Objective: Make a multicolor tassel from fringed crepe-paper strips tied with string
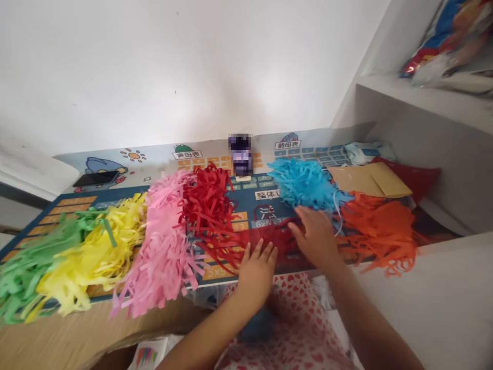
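Note:
My left hand [257, 271] lies palm down on a sheet of red tissue paper [241, 237] with fringed ends, its fingers stretched out. At the right end of that sheet is my right hand [316, 235], thumb and fingers apart, close below a blue fringed paper bundle [308, 182]. A bunched clump of dark red fringe [210, 200] sits to the left of the hands. Beside it lies a pink fringed paper tassel [162, 236]. An orange fringed bundle [379, 231] is to the right of my right hand. What lies under my palms is hidden.
Yellow [96, 252] and green [46, 257] fringed tassels lie at the left of the printed desk mat [223, 271]. A phone [241, 154] stands against the wall; a dark tablet-like object [95, 178] lies at back left. A tan paper packet [372, 180] is at back right, below a shelf [423, 95].

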Tool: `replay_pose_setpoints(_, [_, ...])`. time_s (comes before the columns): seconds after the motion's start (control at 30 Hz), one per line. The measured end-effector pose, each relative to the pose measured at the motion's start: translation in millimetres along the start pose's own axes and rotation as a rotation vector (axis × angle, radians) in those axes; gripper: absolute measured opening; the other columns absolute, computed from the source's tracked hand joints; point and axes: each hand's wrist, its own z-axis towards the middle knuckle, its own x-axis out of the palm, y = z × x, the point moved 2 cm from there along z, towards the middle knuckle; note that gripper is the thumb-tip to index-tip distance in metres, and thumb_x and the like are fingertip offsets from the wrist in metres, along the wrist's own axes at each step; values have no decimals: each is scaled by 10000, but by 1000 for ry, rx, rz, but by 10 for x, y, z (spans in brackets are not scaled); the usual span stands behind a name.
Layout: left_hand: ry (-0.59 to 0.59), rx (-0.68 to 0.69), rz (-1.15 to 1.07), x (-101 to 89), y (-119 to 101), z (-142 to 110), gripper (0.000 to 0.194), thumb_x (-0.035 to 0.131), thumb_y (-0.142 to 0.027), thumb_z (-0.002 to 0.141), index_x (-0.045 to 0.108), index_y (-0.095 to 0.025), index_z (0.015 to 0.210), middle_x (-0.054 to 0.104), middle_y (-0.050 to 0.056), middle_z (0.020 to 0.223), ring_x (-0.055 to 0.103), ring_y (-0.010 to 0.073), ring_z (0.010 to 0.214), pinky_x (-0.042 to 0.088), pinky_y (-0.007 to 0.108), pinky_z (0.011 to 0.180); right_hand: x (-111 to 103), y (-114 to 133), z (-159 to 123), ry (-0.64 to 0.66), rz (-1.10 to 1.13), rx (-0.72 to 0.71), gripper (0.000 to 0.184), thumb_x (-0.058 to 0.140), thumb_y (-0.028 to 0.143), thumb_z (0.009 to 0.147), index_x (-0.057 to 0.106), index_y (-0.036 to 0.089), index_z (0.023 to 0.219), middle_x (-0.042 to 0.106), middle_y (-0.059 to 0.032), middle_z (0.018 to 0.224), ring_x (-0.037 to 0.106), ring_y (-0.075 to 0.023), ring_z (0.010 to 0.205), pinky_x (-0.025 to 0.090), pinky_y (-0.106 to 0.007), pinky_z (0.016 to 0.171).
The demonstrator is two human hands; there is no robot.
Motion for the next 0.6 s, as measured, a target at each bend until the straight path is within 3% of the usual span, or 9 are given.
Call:
replay_pose_setpoints(0.1, [32,-10,-7,-13,-22,22,405,433,-236,962,553,-268,1347,550,31,1412,461,267,1346,390,513,1108,65,318,-167,277,239,-358,510,452,448,954,486,175,1383,600,-124,1317,535,-218,1237,294,-432,1136])
replay_pose_setpoints(0.2, [62,-11,-2,-21,-22,14,436,458,-245,951,517,-298,1380,564,24,1401,461,259,1346,383,503,1116,192,434,-206,401,227,-426,481,473,447,954,518,181,1353,638,-105,1267,547,-206,1227,185,-469,1183])
replay_pose_setpoints(0.3, [82,-15,-1,-40,-16,-11,443,440,-205,949,521,-292,1376,554,34,1411,436,262,1365,374,533,1109,215,233,-131,314,48,-338,434,466,430,962,572,184,1304,612,-116,1310,475,-260,1307,137,-552,1171])
replay_pose_setpoints(0.37, [77,-19,-6,-50,-18,-21,448,424,-180,949,521,-271,1376,536,46,1427,419,266,1377,362,546,1112,144,44,-85,139,-101,-134,446,444,410,967,586,134,1288,557,-174,1362,423,-330,1339,172,-616,1128])
replay_pose_setpoints(0.43, [62,-27,-17,-47,-25,-21,453,415,-164,946,521,-258,1376,532,46,1430,422,271,1375,366,543,1109,65,-34,-97,-13,-129,40,478,395,394,981,571,81,1296,525,-223,1376,438,-343,1320,262,-589,1098])
replay_pose_setpoints(0.47, [53,-29,-24,-40,-29,-18,448,418,-161,943,536,-259,1364,540,44,1423,432,274,1368,376,536,1102,54,-6,-118,-19,-73,38,489,370,389,987,549,77,1318,526,-220,1375,459,-317,1306,307,-539,1093])
replay_pose_setpoints(0.53, [27,-37,-36,-20,-35,-14,430,434,-170,937,567,-257,1337,559,52,1405,456,278,1350,390,519,1096,102,156,-165,137,108,-168,506,358,403,989,484,115,1386,529,-171,1390,480,-242,1297,344,-436,1103])
replay_pose_setpoints(0.6, [8,-36,-37,-2,-38,-14,414,453,-183,930,590,-246,1316,576,66,1386,474,287,1335,401,504,1092,193,316,-184,354,223,-378,530,386,429,979,424,161,1435,514,-123,1419,448,-211,1333,289,-428,1148])
